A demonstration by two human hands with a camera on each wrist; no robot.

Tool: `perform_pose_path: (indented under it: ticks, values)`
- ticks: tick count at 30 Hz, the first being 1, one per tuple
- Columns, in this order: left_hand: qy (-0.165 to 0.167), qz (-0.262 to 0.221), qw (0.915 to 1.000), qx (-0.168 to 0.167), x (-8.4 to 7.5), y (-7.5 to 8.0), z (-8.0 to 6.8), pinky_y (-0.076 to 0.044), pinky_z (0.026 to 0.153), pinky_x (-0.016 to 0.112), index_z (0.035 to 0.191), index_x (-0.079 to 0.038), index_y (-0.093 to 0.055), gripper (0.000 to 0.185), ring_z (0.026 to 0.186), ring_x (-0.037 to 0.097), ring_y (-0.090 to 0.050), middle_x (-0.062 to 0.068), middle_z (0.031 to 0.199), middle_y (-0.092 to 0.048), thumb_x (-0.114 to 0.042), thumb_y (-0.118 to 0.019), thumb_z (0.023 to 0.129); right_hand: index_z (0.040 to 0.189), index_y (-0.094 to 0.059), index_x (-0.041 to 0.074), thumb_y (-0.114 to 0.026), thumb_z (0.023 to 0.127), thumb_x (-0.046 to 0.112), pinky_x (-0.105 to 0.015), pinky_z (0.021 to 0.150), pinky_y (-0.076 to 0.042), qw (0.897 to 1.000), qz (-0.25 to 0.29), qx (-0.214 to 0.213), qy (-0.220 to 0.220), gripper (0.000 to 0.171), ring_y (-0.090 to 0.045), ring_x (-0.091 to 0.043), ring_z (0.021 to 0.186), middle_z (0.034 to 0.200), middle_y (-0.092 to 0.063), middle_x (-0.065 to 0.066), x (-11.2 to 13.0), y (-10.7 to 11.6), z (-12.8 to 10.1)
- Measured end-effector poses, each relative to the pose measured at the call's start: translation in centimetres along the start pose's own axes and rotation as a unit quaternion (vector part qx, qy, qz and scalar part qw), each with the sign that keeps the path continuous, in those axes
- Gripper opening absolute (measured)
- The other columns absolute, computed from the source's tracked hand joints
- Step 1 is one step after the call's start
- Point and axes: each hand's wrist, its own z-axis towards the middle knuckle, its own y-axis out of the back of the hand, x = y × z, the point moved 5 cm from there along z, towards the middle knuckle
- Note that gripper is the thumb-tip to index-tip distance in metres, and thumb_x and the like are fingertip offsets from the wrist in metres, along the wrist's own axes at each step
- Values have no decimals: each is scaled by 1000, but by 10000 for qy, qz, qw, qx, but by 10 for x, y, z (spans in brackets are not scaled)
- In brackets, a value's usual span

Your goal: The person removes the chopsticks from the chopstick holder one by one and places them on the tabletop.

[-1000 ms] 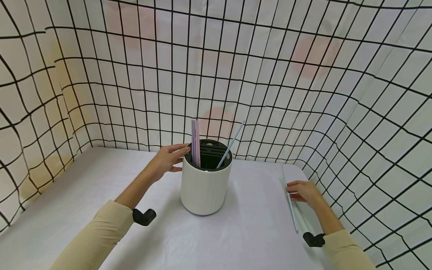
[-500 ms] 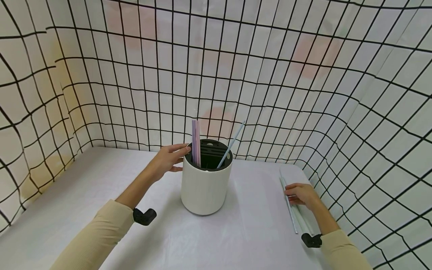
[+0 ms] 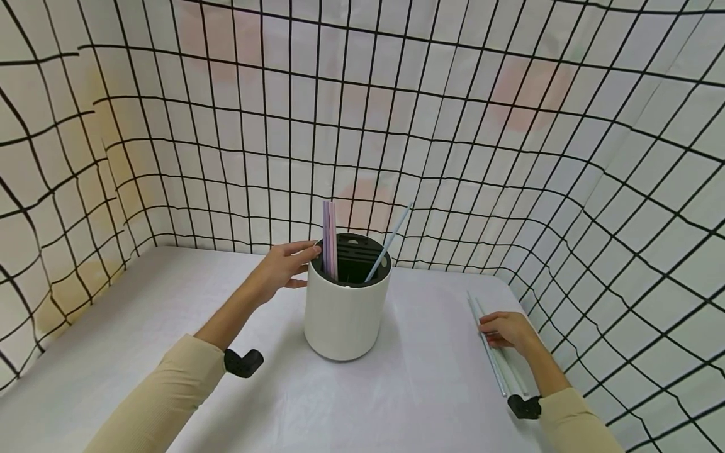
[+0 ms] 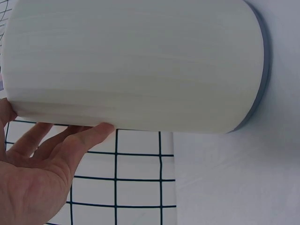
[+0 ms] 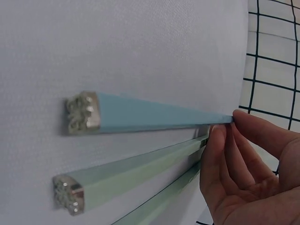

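A white cylindrical holder [image 3: 347, 318] with a black slotted top stands mid-table. It fills the left wrist view as a white holder [image 4: 136, 65]. Two pink sticks [image 3: 328, 239] and one thin blue stick [image 3: 388, 241] stand in its slots. My left hand [image 3: 281, 267] rests straight-fingered against the holder's upper left side, and the same left hand [image 4: 37, 178] shows under the rim. At the right, my right hand [image 3: 504, 328] lies on several long sticks [image 3: 498, 365] flat on the table. In the right wrist view its fingertips [image 5: 236, 123] pinch a blue stick [image 5: 154, 119], above two green sticks [image 5: 140, 176].
The white table [image 3: 425, 396] is enclosed by a white cloth with a black grid [image 3: 510, 157] at the back and both sides. The right wall runs close beside the lying sticks. Black wrist mounts [image 3: 242, 362] sit on both beige sleeves.
My right hand has drawn slightly back toward me along the lying sticks, and the sticks have shifted a little with it. The left hand and the holder have stayed put.
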Motion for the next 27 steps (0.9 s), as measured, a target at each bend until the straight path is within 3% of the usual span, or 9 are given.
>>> perform_pose_path:
  ticks: [14, 27]
  values:
    - [64, 13, 10000, 4, -1, -2, -1, -57, 99, 46, 153, -15, -47, 59, 139, 33, -52, 12, 154, -50, -43, -60, 102, 118, -65, -14, -74, 88, 6, -23, 59, -59, 10000, 72, 9, 31, 37, -63, -10, 63, 74, -69, 2, -3, 0, -1]
    - [76, 0, 10000, -30, 0, -1, 0, -57, 99, 45, 152, -15, -48, 59, 138, 32, -54, 11, 153, -51, -44, -61, 102, 118, -66, -14, -73, 91, 8, -24, 59, -59, 9989, -78, -294, 344, 36, -64, -10, 65, 78, -72, 1, -2, 5, 2]
